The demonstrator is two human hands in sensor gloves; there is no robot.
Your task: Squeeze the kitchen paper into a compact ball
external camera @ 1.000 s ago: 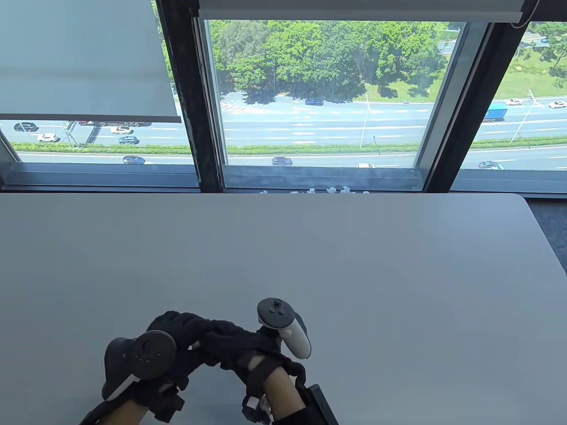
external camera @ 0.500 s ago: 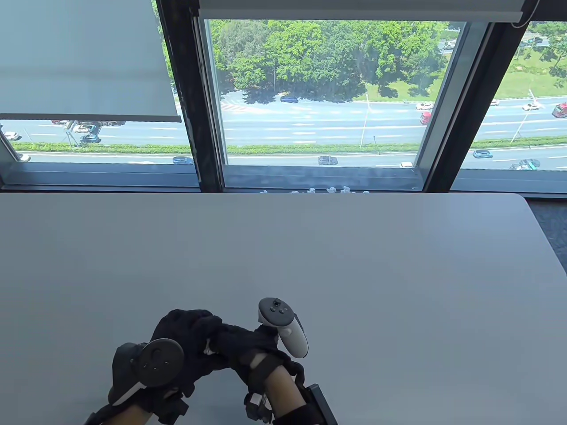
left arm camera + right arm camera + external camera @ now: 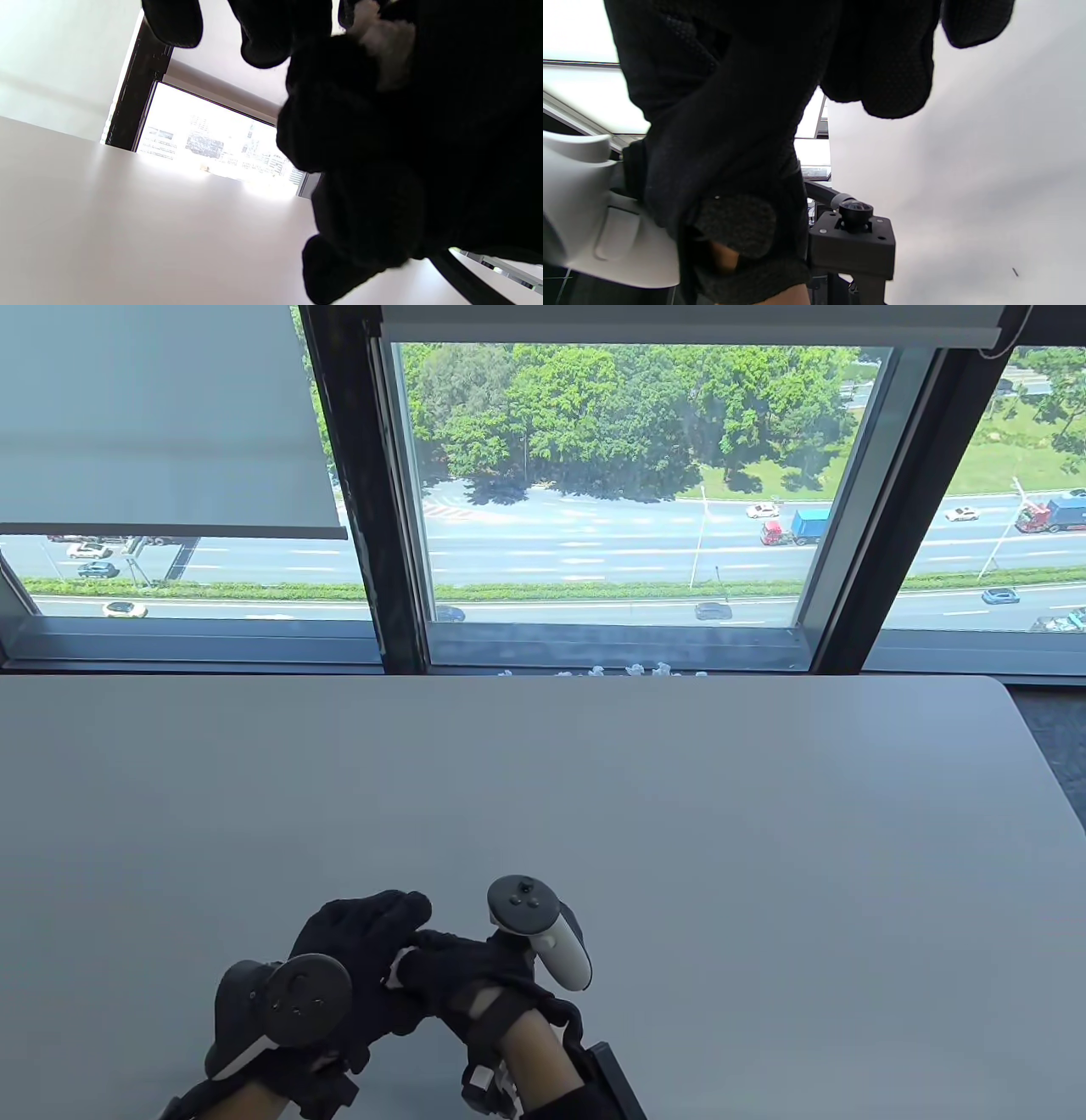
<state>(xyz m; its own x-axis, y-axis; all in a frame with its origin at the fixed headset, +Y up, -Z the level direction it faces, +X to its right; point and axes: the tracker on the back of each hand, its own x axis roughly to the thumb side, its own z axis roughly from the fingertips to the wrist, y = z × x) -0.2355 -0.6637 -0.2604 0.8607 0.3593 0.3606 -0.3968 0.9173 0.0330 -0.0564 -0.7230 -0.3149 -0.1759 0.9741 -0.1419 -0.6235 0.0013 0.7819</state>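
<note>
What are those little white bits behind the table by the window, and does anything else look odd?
Small crumpled white lumps sit along the windowsill just past the table's far edge; they look like paper balls, too small to be sure. Otherwise, only a sliver of kitchen paper shows between the left hand and right hand.

The wide, smooth, light grey table [image 3: 594,780] with a rounded far right corner stands just beside the window. A row of small white crumpled paper pieces [image 3: 628,671] shows at its far edge.
</note>
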